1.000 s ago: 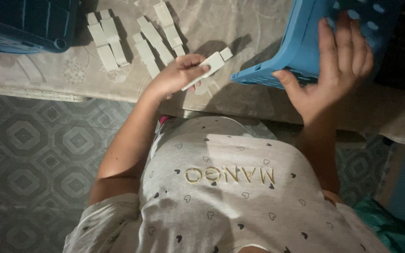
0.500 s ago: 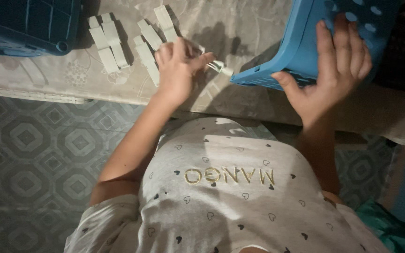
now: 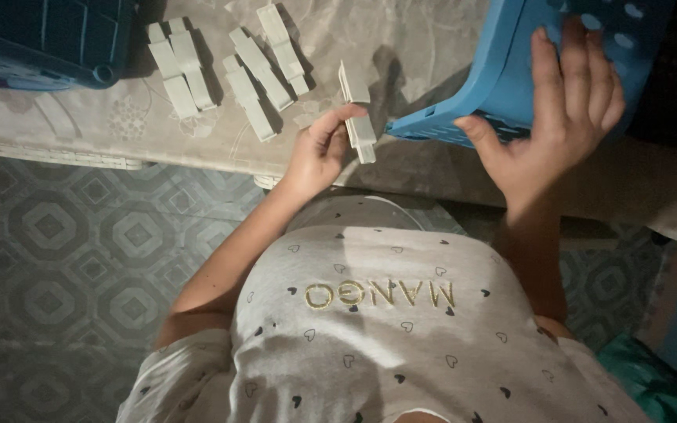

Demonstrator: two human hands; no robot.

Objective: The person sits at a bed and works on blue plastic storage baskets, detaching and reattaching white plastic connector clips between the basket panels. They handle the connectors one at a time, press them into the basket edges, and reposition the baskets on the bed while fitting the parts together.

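Note:
My left hand (image 3: 319, 149) pinches a pale, peg-like plastic piece (image 3: 360, 125) between thumb and fingers and holds it on end above the table's front edge. It is just left of the tilted light-blue plastic basket (image 3: 495, 70). My right hand (image 3: 558, 117) lies flat with spread fingers against that basket's wall and keeps it tipped. Several matching pale pieces (image 3: 252, 70) lie in rows on the patterned tablecloth (image 3: 119, 117), up and to the left of my left hand.
A dark blue crate (image 3: 41, 39) stands at the table's far left corner. Below the table edge is a patterned tile floor (image 3: 64, 251). My own torso in a light shirt (image 3: 378, 337) fills the lower middle. Something dark sits at the far right.
My left hand carried the pale piece from beside the basket towards the rows, then drew back to the table edge and turned the piece on end. My right hand stayed on the basket.

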